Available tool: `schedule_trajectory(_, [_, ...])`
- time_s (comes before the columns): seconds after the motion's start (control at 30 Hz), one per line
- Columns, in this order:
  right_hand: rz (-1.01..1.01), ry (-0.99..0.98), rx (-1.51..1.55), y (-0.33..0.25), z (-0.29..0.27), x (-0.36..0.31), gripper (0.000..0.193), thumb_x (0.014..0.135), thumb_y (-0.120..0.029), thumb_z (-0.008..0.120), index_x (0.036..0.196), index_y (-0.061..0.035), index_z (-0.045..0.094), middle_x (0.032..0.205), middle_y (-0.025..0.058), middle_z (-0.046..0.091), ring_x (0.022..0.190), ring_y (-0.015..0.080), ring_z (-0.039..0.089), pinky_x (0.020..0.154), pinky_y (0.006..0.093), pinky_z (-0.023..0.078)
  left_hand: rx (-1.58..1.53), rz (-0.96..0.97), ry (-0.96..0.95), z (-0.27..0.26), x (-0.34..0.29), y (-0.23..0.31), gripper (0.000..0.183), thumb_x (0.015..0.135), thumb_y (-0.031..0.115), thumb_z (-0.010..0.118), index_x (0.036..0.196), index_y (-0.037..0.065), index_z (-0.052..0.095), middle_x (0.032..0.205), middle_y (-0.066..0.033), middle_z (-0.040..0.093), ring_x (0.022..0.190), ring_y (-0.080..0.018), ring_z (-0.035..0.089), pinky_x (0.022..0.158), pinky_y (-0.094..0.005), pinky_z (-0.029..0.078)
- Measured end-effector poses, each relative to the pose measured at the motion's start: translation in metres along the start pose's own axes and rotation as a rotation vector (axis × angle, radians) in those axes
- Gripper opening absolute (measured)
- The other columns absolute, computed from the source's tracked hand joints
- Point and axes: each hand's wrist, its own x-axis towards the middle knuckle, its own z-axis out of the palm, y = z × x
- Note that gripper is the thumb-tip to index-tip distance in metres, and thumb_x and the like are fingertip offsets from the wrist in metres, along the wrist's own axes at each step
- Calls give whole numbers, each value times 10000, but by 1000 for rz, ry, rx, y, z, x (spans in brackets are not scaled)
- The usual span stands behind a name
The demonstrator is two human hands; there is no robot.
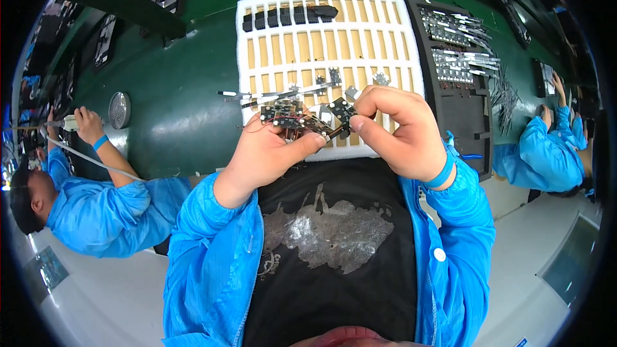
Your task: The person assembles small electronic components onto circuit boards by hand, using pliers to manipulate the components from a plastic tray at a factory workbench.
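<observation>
My left hand (pixel 262 157) is closed round a cluster of small black circuit boards (pixel 283 114) with thin wires and light strips sticking out to the left. Its thumb presses along the near side of the cluster. My right hand (pixel 406 132) pinches a small black board (pixel 341 110) with white spots between thumb and forefinger, at the cluster's right end. Whether this board is joined to the cluster I cannot tell. Both hands are over the near part of a white foam tray (pixel 241 58) with many narrow slots. Several black ribbed parts (pixel 286 17) lie in its far left slots.
To the right, a dark tray (pixel 457 144) carries rows of boards with silvery strips (pixel 459 67). A blue-handled tool (pixel 472 157) lies near its close end. Thin black wires (pixel 506 103) and a round mesh dish (pixel 119 110) rest on the green table (pixel 186 103). Co-workers sit on both sides.
</observation>
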Motion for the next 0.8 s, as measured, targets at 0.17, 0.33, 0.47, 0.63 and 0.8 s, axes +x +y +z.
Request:
schedule_trajectory(0.17, [-47, -12, -10, -1, -1, 0, 85, 809, 10, 656, 772, 4, 579, 707, 120, 597, 667, 279, 608, 619, 348, 475, 51, -20, -115, -2, 4, 6, 323, 824, -19, 706, 1144, 3, 665, 1079, -46, 710, 972, -114, 639, 890, -296, 506])
schedule_trajectory(0.33, [-142, -62, -36, -4, -6, 3, 73, 785, 27, 646, 768, 4, 579, 699, 129, 582, 671, 309, 590, 617, 366, 467, 9, -55, -120, -1, 5, 9, 282, 808, 17, 717, 1089, 15, 688, 1024, -37, 715, 936, -108, 639, 876, -283, 504])
schedule_trajectory(0.47, [-82, -71, -50, -3, -7, 3, 64, 784, 25, 645, 774, 11, 583, 694, 126, 586, 661, 278, 596, 620, 353, 471, 21, -45, -112, -1, 2, 14, 266, 791, 52, 742, 1052, 28, 695, 955, -33, 712, 870, -104, 638, 830, -272, 511])
schedule_trajectory(0.63, [13, -118, 34, -2, -5, 2, 55, 796, 27, 639, 781, 18, 587, 685, 111, 587, 655, 233, 599, 624, 328, 472, 85, -47, -160, -4, 0, 11, 274, 785, 70, 757, 1049, 38, 690, 912, -24, 709, 814, -100, 641, 782, -274, 522])
schedule_trajectory(0.8, [17, -146, 119, 1, -5, 3, 58, 814, 45, 619, 785, 17, 578, 701, 94, 576, 656, 215, 583, 626, 311, 464, 172, 21, -173, -6, 2, 8, 315, 773, 67, 770, 1073, 37, 679, 910, -24, 711, 813, -97, 644, 776, -270, 525])
